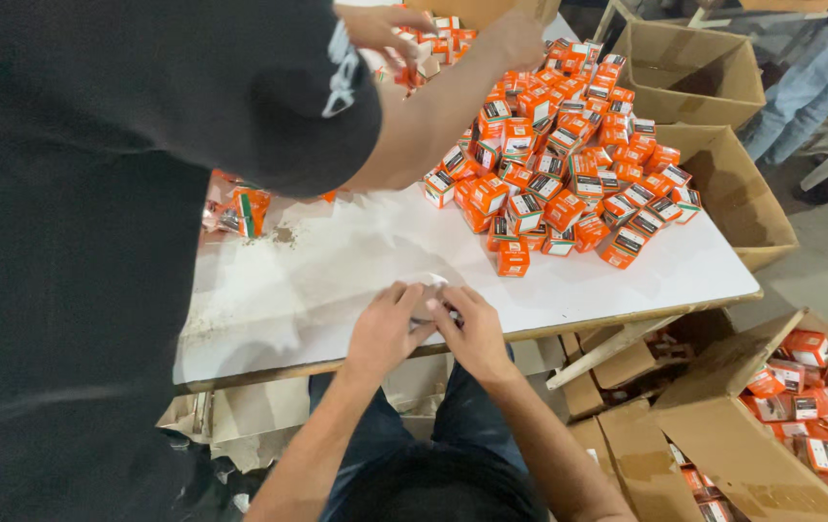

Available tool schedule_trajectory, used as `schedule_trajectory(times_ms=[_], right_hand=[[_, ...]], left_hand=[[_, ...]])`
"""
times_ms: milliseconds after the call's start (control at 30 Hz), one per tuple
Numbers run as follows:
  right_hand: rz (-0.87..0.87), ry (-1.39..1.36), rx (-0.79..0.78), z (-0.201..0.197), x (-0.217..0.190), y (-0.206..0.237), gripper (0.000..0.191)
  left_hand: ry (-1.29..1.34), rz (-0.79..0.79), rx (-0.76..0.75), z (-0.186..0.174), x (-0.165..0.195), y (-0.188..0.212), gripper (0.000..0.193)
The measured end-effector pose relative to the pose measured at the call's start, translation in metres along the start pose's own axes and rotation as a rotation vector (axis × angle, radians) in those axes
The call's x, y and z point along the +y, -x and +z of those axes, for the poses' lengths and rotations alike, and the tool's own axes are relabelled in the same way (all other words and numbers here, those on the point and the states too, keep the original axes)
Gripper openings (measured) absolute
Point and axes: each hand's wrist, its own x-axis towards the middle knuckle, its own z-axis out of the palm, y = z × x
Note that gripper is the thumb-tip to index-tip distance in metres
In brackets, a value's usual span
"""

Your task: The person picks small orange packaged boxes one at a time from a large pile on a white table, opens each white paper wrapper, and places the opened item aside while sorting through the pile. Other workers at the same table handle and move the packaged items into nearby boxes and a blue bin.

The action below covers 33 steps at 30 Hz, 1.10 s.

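Here, a white table (337,261) fills the middle of the scene, and on its far right part lies a large heap of small orange boxes (569,164) with white and dark labels. At the near edge of the table, between the person's two hands, sits a small pale thing (433,295), white and partly metallic in look, mostly covered by the fingers, so its kind cannot be told. The left hand (385,329) bends over it from the left, fingers curled narrow and pinching at it. The right hand (477,333) meets it from the right, fingertips closed on the same piece; both forearms reach up from the near edge. A co-worker in a black shirt (95,193) fills the left side and hides much of the table there. Open cardboard cartons (723,184) stand to the right, one near carton (800,406) holding more orange boxes.
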Motion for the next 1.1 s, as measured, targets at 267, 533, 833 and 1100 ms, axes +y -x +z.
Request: schedule_trajectory(times_ms=[267,533,833,1100], right_hand=[[-0.120,-0.054,-0.019,-0.004,0.003,0.001,0.022],[-0.151,0.301,-0.085,0.009,0.019,-0.006,0.014],[-0.387,0.312,-0.088,-0.008,0.027,0.045,0.063],[-0.324,0.180,-0.016,-0.013,0.009,0.020,0.054]], left_hand=[[0.409,-0.408,0.040,0.006,-0.017,0.026,0.014],[0.190,-0.059,0.231,0.021,-0.024,0.037,0.035],[0.318,-0.191,0.111,0.012,-0.017,0.033,0.059],[0.326,-0.185,0.047,0.001,-0.011,0.029,0.066]])
